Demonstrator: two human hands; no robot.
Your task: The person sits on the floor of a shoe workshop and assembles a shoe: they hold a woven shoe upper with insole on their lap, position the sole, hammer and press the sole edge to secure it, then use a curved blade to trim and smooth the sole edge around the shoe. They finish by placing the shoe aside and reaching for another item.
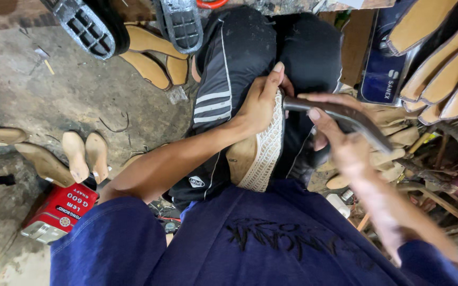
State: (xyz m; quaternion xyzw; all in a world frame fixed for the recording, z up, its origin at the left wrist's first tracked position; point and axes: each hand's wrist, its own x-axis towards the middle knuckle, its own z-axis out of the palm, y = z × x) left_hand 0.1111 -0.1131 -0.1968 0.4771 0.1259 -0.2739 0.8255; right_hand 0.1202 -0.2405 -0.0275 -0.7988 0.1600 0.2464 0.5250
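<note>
At the far left of the frame, wooden shoe lasts (75, 156) lie on the grey concrete floor (38, 79). Below them, at the lower left, sits a red glue tin (59, 212). Along the top left, two black rubber outsoles (88, 26) point down over tan insoles (147, 58).

In the middle, the left hand (261, 100) is closed around a shoe on a last (258, 153). Its white woven upper faces right and its tan sole faces left, and it rests on the person's lap in black striped trousers (223, 79). The thumb sticks up past the toe end.

Just right of centre, the right hand (340, 143) is blurred but wrapped tightly around the handle of a dark metal tool (340, 114), whose head touches the upper's top edge. At the upper right, tan insoles (441, 63) lean stacked against a blue panel (382, 74).
</note>
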